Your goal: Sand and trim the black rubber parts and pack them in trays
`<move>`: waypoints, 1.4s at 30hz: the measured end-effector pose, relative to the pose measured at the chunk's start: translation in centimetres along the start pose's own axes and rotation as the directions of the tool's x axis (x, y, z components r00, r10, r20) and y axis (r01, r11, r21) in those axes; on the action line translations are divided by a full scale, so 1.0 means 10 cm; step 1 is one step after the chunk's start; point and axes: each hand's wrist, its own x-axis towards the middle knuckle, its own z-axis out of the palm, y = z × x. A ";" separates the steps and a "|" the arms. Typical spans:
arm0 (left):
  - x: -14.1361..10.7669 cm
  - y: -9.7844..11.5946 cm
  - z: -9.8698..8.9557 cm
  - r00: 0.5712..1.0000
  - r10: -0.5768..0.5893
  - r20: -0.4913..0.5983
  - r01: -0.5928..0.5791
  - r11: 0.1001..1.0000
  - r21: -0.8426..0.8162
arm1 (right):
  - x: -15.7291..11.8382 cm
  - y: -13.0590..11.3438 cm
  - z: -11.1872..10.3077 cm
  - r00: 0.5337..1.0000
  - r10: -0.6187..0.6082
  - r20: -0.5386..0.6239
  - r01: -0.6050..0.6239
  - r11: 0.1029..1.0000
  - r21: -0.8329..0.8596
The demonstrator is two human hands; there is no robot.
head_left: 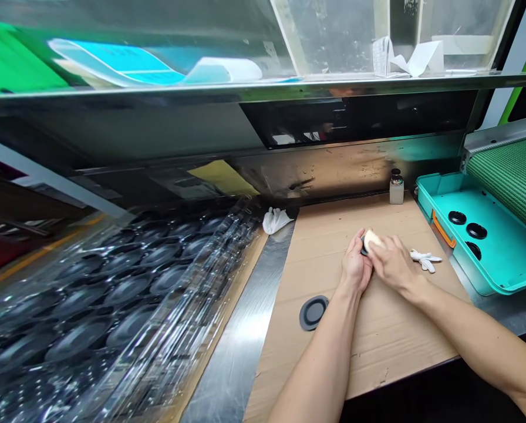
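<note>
Tan corrugated cardboard point(404, 335) lies over the steel bench point(505, 311), and both hands work just above it, near its middle. The left hand point(355, 264) has a narrow grip on a dark round disc point(363, 251), which is mostly hidden, with the fingers curled up around its rim. The right hand point(393, 264) closes down on a white pad point(372, 241), pressing it against the disc's face, so the two hands nearly touch. A white glove point(425, 260) lies just beside the right hand, and a second dark disc point(313, 312) sits flat on the cardboard near the left wrist. Farther back stand a small bottle point(396, 189) with a black cap and a crumpled white cloth point(275, 220). To the right, a teal tray point(478, 258) with an orange handle point(443, 229) holds black rings point(476, 231) below a green belt point(509, 176). On the left, clear plastic trays point(113, 294) stacked with dark discs fill the view.
</note>
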 end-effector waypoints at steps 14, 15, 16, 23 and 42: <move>-0.01 0.03 0.00 0.997 -0.066 -0.032 0.066 0.998 0.016 | 0.01 0.00 0.03 0.998 0.062 0.013 -0.062 0.997 -0.035; -0.01 0.03 0.00 0.997 -0.064 -0.029 0.065 0.998 0.015 | 0.01 0.00 0.03 0.999 0.035 0.016 -0.034 0.999 -0.028; -0.01 0.03 0.00 0.998 -0.057 -0.025 0.058 0.998 0.013 | 0.00 -0.01 0.03 1.000 -0.009 0.022 0.010 1.000 -0.016; 0.02 0.04 -0.03 1.000 -0.024 -0.018 0.024 0.999 0.030 | -0.05 -0.10 0.03 0.996 -0.065 0.053 0.065 0.998 -0.001; -0.06 0.29 -0.02 0.954 -0.238 0.182 0.258 0.961 -0.095 | 0.14 0.59 -0.17 0.956 0.293 0.034 -0.277 0.933 -0.231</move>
